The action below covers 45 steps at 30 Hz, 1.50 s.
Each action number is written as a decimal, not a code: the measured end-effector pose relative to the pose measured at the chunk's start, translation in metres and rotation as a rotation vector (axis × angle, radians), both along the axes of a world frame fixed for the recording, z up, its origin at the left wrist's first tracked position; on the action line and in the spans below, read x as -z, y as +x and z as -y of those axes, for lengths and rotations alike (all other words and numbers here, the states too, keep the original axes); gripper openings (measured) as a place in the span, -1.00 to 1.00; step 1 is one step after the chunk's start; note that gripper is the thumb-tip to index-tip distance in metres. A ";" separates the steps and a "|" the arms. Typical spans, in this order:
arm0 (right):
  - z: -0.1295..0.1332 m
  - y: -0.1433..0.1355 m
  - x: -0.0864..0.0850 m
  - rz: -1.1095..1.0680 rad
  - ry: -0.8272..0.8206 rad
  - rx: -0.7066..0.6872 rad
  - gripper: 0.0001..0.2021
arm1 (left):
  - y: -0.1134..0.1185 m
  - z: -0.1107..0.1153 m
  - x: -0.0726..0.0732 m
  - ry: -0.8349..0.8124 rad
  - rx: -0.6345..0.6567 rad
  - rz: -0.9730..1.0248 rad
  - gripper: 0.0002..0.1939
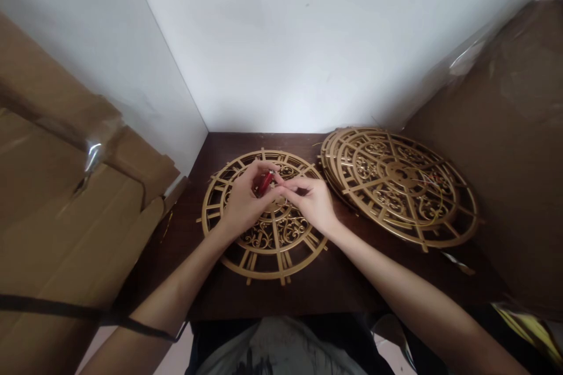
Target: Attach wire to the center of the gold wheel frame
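Note:
A round gold openwork clock face [259,274] with Roman numerals and scrollwork lies flat on the dark table. Over its centre, my left hand [248,196] is closed around a red lighter [265,182], whose metal top points up and away from me. The fingertips of my right hand [313,202] are pinched together and meet the tips of my left fingers. Whatever lies in that pinch is too small to make out. Both hands cover the middle of the clock face.
To the right, a stack of similar gold clock faces [422,242] has thin yellow wires on top. Cardboard boxes stand at the left [57,205] and right [505,158]. A white wall [308,58] closes off the back of the dark table [308,299].

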State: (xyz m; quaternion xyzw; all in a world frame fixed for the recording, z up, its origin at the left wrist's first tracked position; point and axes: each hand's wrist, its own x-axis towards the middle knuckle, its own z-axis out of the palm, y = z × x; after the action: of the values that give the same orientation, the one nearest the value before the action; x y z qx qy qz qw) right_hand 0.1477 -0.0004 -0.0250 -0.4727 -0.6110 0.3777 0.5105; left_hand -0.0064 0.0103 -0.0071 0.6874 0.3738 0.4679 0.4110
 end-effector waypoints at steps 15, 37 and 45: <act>0.002 0.000 -0.002 -0.046 -0.031 -0.049 -0.84 | 0.001 0.001 -0.001 0.031 -0.084 0.012 -0.73; -0.003 0.001 -0.007 -0.304 -0.151 -0.044 -0.84 | -0.001 -0.001 0.001 -0.077 -0.040 -0.032 -0.70; -0.003 0.001 -0.005 -0.279 -0.135 -0.028 -0.85 | -0.001 -0.001 -0.001 -0.130 -0.011 -0.059 -0.68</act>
State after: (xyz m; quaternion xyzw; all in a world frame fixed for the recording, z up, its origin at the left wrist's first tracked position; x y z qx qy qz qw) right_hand 0.1486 0.0031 -0.0201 -0.4402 -0.5139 0.4869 0.5523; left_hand -0.0079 0.0113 -0.0062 0.6708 0.4190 0.4242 0.4410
